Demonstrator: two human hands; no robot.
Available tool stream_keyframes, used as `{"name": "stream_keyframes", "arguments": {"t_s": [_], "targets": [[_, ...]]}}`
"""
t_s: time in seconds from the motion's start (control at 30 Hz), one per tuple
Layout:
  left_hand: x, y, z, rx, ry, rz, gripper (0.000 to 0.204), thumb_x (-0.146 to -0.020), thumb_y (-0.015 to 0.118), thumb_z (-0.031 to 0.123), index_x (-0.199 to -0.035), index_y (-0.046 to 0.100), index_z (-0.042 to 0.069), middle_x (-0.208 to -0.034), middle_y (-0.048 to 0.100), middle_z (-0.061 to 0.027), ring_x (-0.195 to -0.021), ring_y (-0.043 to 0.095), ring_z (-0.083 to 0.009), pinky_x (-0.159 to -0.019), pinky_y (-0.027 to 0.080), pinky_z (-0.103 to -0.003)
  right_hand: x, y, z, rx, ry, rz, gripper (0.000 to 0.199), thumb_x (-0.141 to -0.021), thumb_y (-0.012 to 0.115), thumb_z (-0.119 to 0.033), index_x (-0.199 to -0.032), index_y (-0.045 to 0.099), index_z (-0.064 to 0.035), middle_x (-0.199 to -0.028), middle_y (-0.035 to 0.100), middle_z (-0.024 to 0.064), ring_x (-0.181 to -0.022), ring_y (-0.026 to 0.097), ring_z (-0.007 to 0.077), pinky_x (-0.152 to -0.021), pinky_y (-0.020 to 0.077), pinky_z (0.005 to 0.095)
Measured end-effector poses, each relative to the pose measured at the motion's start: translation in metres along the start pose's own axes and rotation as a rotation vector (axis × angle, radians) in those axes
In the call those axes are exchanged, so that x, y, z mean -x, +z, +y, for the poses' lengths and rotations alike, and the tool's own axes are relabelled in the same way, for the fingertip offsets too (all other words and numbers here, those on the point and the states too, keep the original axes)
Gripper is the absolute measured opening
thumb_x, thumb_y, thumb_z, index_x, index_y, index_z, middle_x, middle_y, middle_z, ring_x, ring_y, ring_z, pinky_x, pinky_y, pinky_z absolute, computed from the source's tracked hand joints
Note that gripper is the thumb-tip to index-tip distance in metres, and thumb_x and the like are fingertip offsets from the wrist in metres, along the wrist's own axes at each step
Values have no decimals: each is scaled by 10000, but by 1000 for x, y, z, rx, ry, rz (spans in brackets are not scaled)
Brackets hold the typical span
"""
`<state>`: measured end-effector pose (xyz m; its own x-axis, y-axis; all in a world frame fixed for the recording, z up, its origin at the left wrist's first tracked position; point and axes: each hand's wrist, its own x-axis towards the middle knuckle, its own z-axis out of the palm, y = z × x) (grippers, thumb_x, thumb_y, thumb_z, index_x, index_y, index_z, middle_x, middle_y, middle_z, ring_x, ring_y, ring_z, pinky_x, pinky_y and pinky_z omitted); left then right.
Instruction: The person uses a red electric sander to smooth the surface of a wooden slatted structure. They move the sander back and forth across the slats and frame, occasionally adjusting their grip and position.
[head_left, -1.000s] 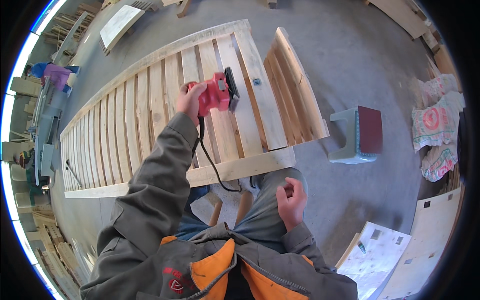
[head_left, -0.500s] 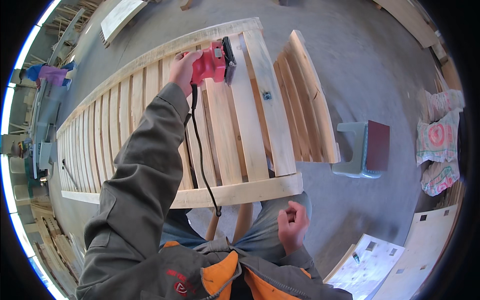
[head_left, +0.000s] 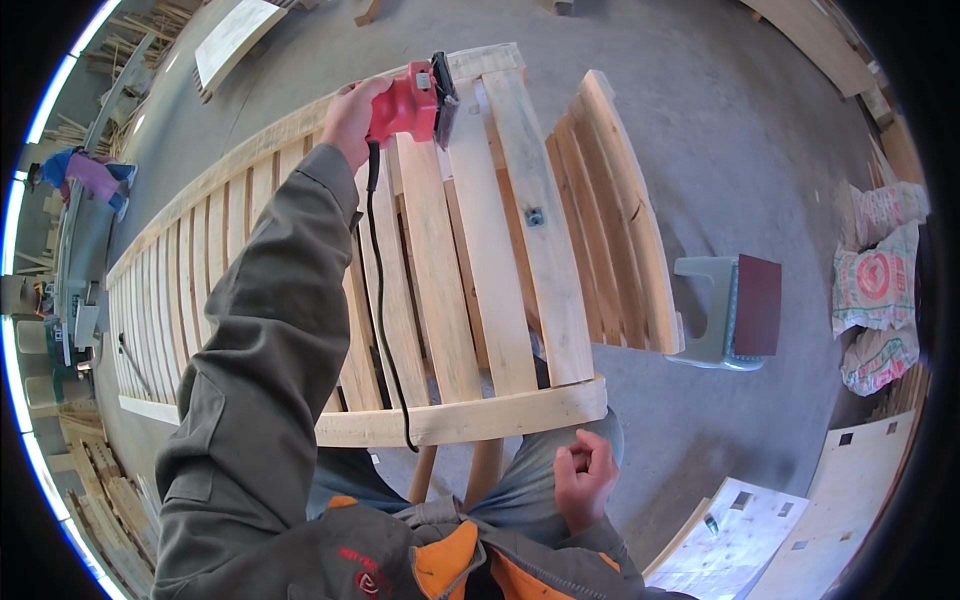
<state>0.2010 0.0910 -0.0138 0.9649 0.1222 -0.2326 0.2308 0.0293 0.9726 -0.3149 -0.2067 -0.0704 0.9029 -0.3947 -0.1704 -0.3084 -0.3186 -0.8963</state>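
My left hand grips a red electric sander and holds it on the far end of a long pale wooden slatted frame. The sander's black cord hangs down across the slats to the frame's near rail. My arm in a grey sleeve stretches over the slats. My right hand rests low by my lap, fingers curled, holding nothing, just below the frame's near rail.
A stack of curved slats leans on the frame's right side. A green stool with a dark red top stands on the concrete floor at right, printed sacks beyond. Flat boards lie at lower right. A person in blue and pink works far left.
My left hand has pushed the sander farther away along the slats toward the frame's far end. My right hand stays curled near my lap.
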Motion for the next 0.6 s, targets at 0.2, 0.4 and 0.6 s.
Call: {"name": "stream_keyframes", "arguments": {"t_s": [0.2,0.4,0.6], "targets": [[-19,-6,2,39,16,-88,394,-952,759,290,-1209,609,31,-1009,717,-129,-744,706,-243,-498,505,-400,2,1,0,-3,-4,8,335,-863,773,12,-1176,657,11,-818,673,94,-529,515,128,-541,462,308],[-16,-6,-1,48,15,-33,393,-946,765,300,-1208,627,42,-1006,723,-119,-760,713,-237,-510,519,-400,1,1,-2,-8,-14,-4,324,-875,765,12,-1179,654,14,-825,676,100,-536,524,124,-543,466,301],[11,1,0,7,-4,-16,402,-939,777,304,-1229,627,69,-1024,727,-119,-795,722,-236,-542,538,-416,-1,1,-6,1,-20,-4,321,-888,765,3,-1188,655,22,-839,683,113,-564,561,136,-559,485,303]]}}
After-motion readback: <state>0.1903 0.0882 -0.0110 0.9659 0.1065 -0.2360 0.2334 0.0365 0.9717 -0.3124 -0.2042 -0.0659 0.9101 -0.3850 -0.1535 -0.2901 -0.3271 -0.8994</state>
